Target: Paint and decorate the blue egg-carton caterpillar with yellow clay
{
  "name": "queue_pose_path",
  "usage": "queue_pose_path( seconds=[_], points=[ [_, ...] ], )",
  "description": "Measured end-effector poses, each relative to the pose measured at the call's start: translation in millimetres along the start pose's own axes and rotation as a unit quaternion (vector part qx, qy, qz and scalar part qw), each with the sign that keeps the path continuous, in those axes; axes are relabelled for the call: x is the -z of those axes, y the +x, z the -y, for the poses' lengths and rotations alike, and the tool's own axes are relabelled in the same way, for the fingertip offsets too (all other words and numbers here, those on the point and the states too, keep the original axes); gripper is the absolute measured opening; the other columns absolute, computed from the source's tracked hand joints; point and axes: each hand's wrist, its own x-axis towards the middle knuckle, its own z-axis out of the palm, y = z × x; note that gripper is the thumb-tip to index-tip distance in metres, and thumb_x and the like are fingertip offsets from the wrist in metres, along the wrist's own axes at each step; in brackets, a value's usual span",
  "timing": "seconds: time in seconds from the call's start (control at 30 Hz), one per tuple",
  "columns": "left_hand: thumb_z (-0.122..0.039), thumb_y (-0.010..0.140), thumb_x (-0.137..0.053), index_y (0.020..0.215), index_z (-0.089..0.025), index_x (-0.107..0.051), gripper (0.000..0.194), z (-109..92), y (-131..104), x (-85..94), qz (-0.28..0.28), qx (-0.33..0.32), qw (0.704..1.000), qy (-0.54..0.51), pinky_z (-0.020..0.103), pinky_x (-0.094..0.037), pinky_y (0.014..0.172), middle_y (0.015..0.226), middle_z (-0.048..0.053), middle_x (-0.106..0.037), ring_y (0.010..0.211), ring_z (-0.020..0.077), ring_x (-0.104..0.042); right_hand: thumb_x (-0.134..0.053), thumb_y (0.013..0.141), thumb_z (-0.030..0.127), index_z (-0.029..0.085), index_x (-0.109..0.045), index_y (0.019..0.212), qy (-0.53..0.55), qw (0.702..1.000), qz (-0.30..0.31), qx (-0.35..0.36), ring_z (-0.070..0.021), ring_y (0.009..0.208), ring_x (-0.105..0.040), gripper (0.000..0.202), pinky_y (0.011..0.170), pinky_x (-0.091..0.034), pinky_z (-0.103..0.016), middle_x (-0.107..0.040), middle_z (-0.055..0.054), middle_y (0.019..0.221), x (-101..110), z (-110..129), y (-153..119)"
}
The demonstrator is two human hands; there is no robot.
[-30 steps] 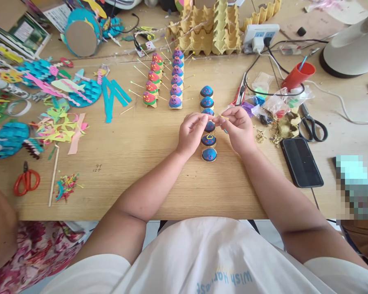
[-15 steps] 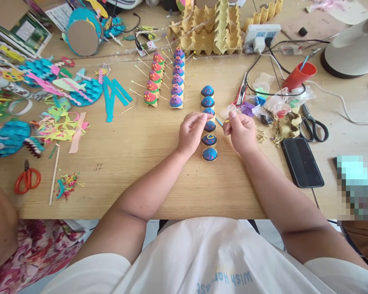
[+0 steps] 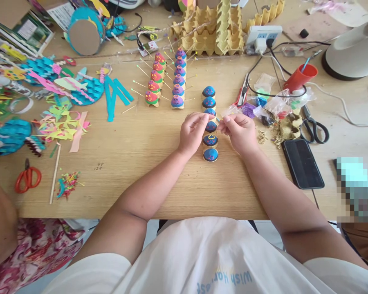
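A row of blue-topped egg-carton cups (image 3: 210, 154) with small faces runs away from me, and one near cup carries a yellow loop on its top. My left hand (image 3: 192, 131) is closed in a pinch beside the row's middle cups, its fingertips over them. What it pinches, if anything, is too small to make out. Just across the row, my right hand (image 3: 241, 130) also has thumb and fingers pressed together, tips close to the left ones. Anything between them is hidden. The middle cups are partly covered by my fingers.
Left of the row stand a purple-blue caterpillar (image 3: 178, 90) and a red-green one (image 3: 152, 97), both with pins. On the right lie a phone (image 3: 303, 163), black scissors (image 3: 314, 126), a utility knife (image 3: 243, 92) and a red cup (image 3: 301, 76). Another person's arm (image 3: 0, 208) is at left.
My right hand has moved left, bringing its fingertips close to my left hand's. The yellow bit seen at its fingers before no longer shows. My left hand has barely moved.
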Motion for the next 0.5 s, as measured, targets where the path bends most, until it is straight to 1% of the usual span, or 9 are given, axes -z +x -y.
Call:
queue_pose_path(
  seconds=[0.17,0.23,0.3,0.33,0.4,0.5],
  points=[
    [-0.074,0.102,-0.064,0.096,-0.028,-0.085,0.052,0.0,-0.2,-0.5,-0.003,-0.002,1.000,0.000,0.041,-0.057,0.104,0.102,0.005,-0.083,0.108,0.0224,-0.075,-0.084,0.071,0.088,0.023,-0.070,0.056,-0.013,1.000,-0.009,-0.016,-0.0078,0.043,-0.053,0.069,0.043,-0.039,-0.023,-0.065,0.002,0.049,1.1,0.4,-1.0],
    [-0.075,0.102,-0.063,0.096,-0.027,-0.085,0.053,0.2,-0.2,-0.9,-0.004,-0.002,1.000,0.005,0.041,-0.057,0.105,0.103,0.006,-0.083,0.108,0.0225,-0.076,-0.078,0.074,0.092,0.023,-0.066,0.051,-0.028,0.999,-0.012,-0.018,-0.0079,0.039,-0.049,0.074,0.041,-0.037,-0.024,-0.059,0.002,0.044,1.9,-0.6,-1.1],
    [-0.076,0.101,-0.062,0.095,-0.027,-0.084,0.054,0.1,-0.2,-1.4,-0.005,0.000,1.000,0.009,0.041,-0.058,0.106,0.103,0.006,-0.083,0.108,0.0226,-0.076,-0.073,0.079,0.092,0.023,-0.065,0.051,-0.038,0.999,-0.012,-0.018,-0.0083,0.038,-0.048,0.075,0.041,-0.037,-0.024,-0.057,0.002,0.043,2.7,-1.9,-0.6],
    [-0.077,0.101,-0.062,0.095,-0.027,-0.084,0.055,0.0,-0.2,-1.6,-0.004,0.001,1.000,0.012,0.041,-0.058,0.106,0.102,0.006,-0.083,0.108,0.0226,-0.076,-0.073,0.081,0.091,0.023,-0.066,0.053,-0.038,0.999,-0.011,-0.017,-0.0087,0.040,-0.050,0.074,0.042,-0.037,-0.025,-0.059,0.001,0.045,3.1,-2.6,-0.2],
    [-0.079,0.101,-0.061,0.095,-0.027,-0.084,0.056,-0.3,-0.1,-1.8,-0.002,0.002,1.000,0.017,0.041,-0.058,0.105,0.103,0.006,-0.083,0.109,0.0226,-0.076,-0.081,0.079,0.086,0.024,-0.072,0.061,-0.027,0.999,-0.013,-0.010,-0.0093,0.046,-0.056,0.065,0.045,-0.040,-0.025,-0.068,0.001,0.054,3.5,-4.1,1.2],
    [-0.078,0.101,-0.061,0.096,-0.027,-0.084,0.056,-0.7,0.0,-1.8,-0.001,0.000,1.000,0.017,0.040,-0.059,0.104,0.104,0.006,-0.083,0.110,0.0224,-0.076,-0.098,0.067,0.072,0.025,-0.079,0.078,0.014,1.000,-0.018,0.002,-0.0100,0.058,-0.065,0.051,0.050,-0.045,-0.024,-0.081,0.001,0.073,3.1,-5.8,3.4]
  ],
)
